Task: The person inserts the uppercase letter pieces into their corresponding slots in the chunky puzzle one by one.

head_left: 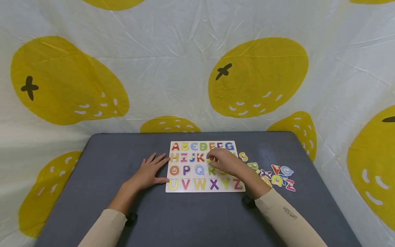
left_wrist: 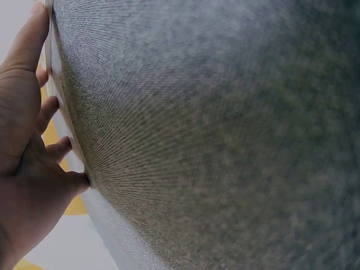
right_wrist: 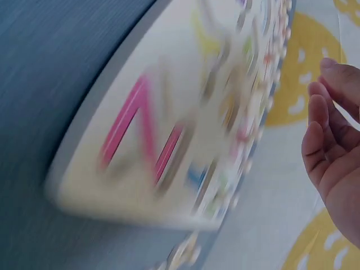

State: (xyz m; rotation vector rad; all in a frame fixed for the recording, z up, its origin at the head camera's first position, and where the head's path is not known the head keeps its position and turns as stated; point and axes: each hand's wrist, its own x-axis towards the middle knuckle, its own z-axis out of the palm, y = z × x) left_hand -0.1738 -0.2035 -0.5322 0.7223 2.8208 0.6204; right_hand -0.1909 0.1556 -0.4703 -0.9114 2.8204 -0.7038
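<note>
A pale wooden alphabet puzzle board (head_left: 191,190) lies on the dark table, with rows of coloured letters. Knobbed pieces sit in the upper rows, and the O (head_left: 174,170) and P (head_left: 186,170) are also in place. My left hand (head_left: 149,173) is spread at the board's left side, its fingertips and thumb touching the edge, as the left wrist view also shows. Above the board, near the K (head_left: 200,157), hovers my right hand (head_left: 226,161) with loosely bent fingers. No piece shows in that hand (right_wrist: 337,129) in the right wrist view, where the board is blurred.
Loose letter pieces lie right of the board: an S (head_left: 243,156) by its edge, then a group including a V (head_left: 276,169), an X (head_left: 266,174) and a Z (head_left: 290,185). The right forearm partly covers them. A lemon-print curtain (head_left: 172,68) hangs behind the table (head_left: 185,223).
</note>
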